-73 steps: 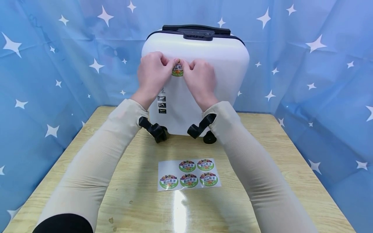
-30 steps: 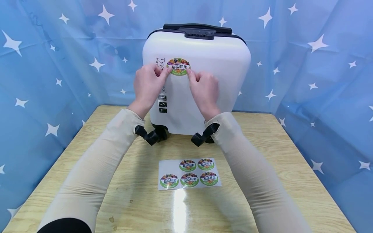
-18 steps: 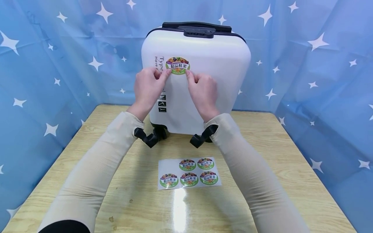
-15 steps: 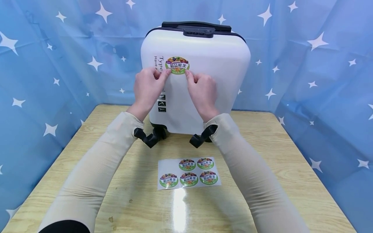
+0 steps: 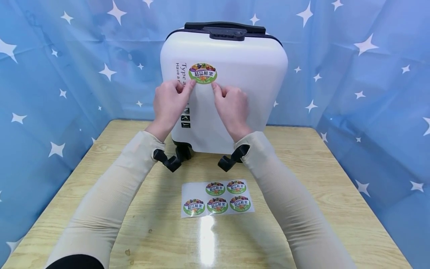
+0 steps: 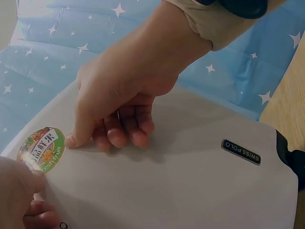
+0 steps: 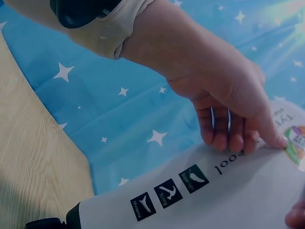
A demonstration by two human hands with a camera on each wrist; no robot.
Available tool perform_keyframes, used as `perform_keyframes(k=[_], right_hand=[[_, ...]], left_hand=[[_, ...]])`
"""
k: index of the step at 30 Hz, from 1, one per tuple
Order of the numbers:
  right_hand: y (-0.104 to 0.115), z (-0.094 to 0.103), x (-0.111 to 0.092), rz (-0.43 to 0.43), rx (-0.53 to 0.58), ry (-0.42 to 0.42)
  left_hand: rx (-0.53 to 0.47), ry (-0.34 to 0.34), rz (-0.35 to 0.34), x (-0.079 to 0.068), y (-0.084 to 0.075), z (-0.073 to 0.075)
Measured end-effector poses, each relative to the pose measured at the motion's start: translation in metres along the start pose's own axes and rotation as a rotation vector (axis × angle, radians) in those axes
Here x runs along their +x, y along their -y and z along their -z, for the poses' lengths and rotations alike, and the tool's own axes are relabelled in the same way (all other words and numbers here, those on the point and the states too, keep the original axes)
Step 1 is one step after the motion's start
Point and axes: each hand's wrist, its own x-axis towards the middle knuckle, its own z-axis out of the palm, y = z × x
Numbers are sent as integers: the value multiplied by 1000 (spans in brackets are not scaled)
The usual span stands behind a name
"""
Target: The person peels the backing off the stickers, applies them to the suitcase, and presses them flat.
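An oval fruit sticker (image 5: 203,73) lies against the front of a white suitcase (image 5: 215,123), right of its printed lettering. My left hand (image 5: 170,102) has its thumb on the sticker's lower left edge, with the other fingers loosely bent behind. At the lower right edge is the thumb of my right hand (image 5: 232,106). The left wrist view shows the right hand (image 6: 128,90) with its thumb tip at the sticker's rim (image 6: 59,138) and its fingers loosely bent against the suitcase. In the right wrist view, the left thumb touches the sticker (image 7: 295,143).
A sheet (image 5: 193,188) with several more fruit stickers lies on the wooden table (image 5: 151,239) in front of the suitcase. The suitcase has a black handle (image 5: 225,26) on top and stands before a blue star-patterned curtain (image 5: 67,74).
Both hands first held the sticker with thumbs together at its top. The thumbs then spread apart to its sides and slid down to its lower edge, uncovering the sticker on the suitcase.
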Motion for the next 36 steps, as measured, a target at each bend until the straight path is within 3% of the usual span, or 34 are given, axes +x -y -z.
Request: perform_keyframes(k=[10, 31, 36], right_hand=[[-4, 0, -7, 20, 44, -18], [-17, 4, -29, 110, 122, -12], [-24, 5, -37, 132, 139, -14]], left_hand=[[-18, 0, -41, -9, 1, 0], [-184, 183, -69, -37, 1, 0], [-187, 191, -102, -44, 3, -2]])
